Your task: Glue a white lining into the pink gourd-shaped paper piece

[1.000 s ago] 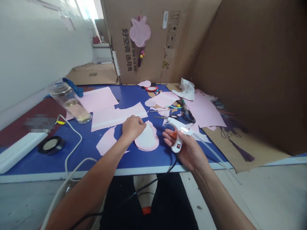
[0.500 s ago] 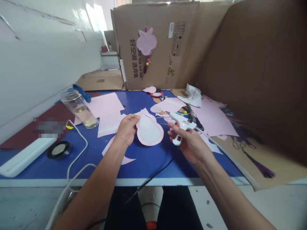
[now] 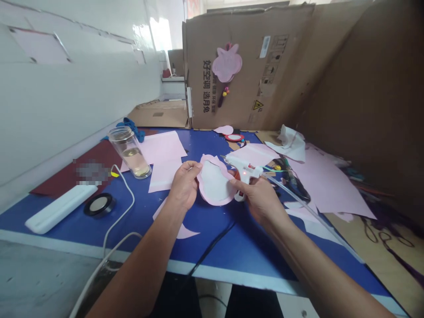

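Note:
My left hand [image 3: 186,183] pinches the left edge of a pink gourd-shaped paper cutout [image 3: 217,183] with a white inner panel, held above the blue table. In my right hand [image 3: 260,192] is a white glue gun [image 3: 243,170], its nozzle pointing left past the cutout's top right. A long clear glue stick [image 3: 314,215] sticks out of the gun's back. My right thumb touches the cutout's right edge. The gun's small light glows.
A lidded glass of pale liquid [image 3: 134,159], a black tape roll [image 3: 98,205] and a white bar-shaped device [image 3: 61,208] stand left. Pink paper sheets [image 3: 331,181] and scraps lie about. A cardboard box [image 3: 248,26] with a pink hanging ornament [image 3: 227,64] rises behind.
My right hand has brought the glue gun left, up to the cutout, and its thumb now meets the edge. The camera view has turned left.

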The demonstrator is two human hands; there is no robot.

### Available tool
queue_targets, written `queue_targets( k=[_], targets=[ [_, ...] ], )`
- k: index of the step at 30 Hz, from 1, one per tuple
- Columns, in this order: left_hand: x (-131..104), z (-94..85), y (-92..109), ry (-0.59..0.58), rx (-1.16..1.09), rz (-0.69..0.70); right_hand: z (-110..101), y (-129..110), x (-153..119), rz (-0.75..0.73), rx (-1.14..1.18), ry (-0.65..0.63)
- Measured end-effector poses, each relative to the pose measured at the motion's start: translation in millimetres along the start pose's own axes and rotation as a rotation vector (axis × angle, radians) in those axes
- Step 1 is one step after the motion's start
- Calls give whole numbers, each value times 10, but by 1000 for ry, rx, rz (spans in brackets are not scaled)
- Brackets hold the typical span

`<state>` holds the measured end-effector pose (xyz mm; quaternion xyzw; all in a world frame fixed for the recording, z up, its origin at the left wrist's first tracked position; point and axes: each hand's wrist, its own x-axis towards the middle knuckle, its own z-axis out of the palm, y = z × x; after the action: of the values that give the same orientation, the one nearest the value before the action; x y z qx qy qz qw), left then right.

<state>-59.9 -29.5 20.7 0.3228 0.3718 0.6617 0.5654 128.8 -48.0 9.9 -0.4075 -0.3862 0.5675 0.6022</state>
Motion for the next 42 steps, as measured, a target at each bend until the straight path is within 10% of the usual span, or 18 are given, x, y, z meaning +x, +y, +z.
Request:
queue_targets(
  k=[23, 42],
  targets=[
    [-43, -26, -40, -157, 84, -169, -41, 119, -65, 46, -69, 16],
    [-57, 41, 34, 127, -21, -121, -39, 57, -71, 67, 21, 35]
  ],
)
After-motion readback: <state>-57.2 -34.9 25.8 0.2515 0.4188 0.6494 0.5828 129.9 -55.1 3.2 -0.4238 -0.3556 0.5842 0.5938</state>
